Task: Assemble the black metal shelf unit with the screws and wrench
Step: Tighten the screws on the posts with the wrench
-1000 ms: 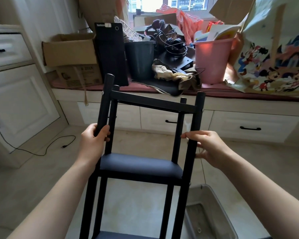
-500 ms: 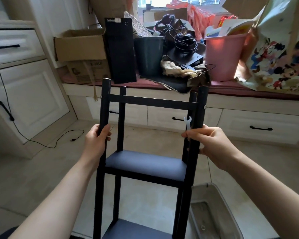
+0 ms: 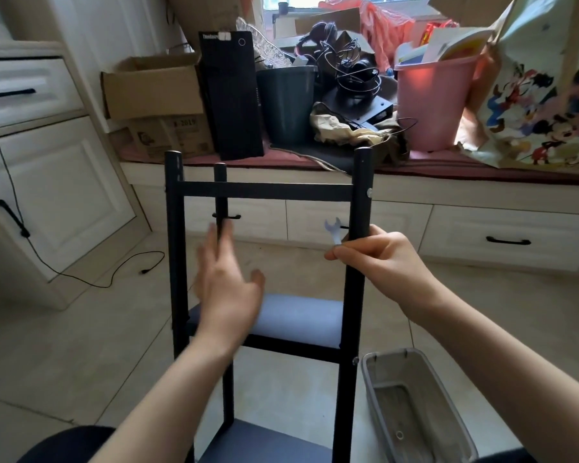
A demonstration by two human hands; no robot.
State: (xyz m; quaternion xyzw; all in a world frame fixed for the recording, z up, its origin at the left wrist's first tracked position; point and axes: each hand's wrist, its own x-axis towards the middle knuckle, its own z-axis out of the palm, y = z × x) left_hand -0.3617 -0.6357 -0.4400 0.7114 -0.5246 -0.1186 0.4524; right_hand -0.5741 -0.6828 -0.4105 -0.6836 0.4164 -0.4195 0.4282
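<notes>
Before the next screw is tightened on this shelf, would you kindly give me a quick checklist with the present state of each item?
1. Wrench in hand: ok, right hand holds it against the front right post.
2. Frame steadied: ok, by the right hand only.
3. Left hand gripping: not ok, open and blurred, off the frame.
4. Top right screw present: ok; tightness cannot tell.
5. Spare screws in the grey bin: cannot tell.
</notes>
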